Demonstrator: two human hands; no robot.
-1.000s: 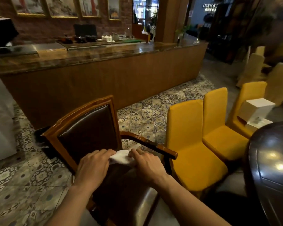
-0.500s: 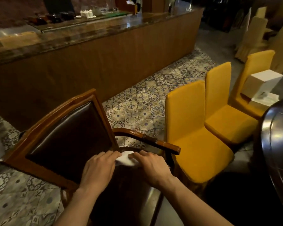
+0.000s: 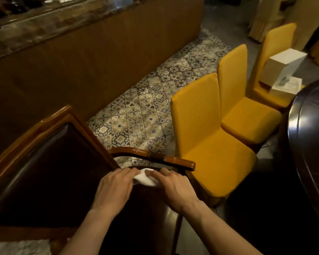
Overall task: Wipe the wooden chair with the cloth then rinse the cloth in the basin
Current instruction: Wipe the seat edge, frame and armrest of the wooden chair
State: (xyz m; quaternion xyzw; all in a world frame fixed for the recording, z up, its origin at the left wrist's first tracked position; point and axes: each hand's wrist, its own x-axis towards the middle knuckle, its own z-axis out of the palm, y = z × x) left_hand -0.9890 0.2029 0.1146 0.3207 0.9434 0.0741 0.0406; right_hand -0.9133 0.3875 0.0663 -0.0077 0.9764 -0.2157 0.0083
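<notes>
Long wooden counter [image 3: 92, 57] across the far side, patterned tile floor [image 3: 147, 115] in front of it; dark round table [image 3: 313, 140] at right edge; three yellow chairs [image 3: 206, 137] in a row beside it, white boxes [image 3: 282, 67] stacked on the farthest seat.

Wooden chair [image 3: 44, 137] at lower left, dark padded back and seat, glossy frame; right armrest [image 3: 166, 159] curving out toward the nearest yellow chair.

Both hands down on the seat near its right edge, just under the armrest; left hand [image 3: 114, 188] and right hand [image 3: 175, 188] side by side, palms down, fingers curled over a small white cloth [image 3: 145, 178] bunched between them; both gripping cloth, pressed flat to the seat at the back-right corner where seat meets backrest.

Step judged: wiping stage, seat being worked; frame, armrests and back likely not covered yet; no basin in view, so rinse looks a long way off.

Risks: cloth bunched small, so little contact area, streaks or missed patches likely unless spread out; tight gap under the armrest, knuckles could knock the wood on a forward push; slick padded seat, cloth may slide out from under the fingers if pressure drops; chair seems angled away from the table, hard push could shift it toward the counter; dim light, hard to judge which parts are clean.
</notes>
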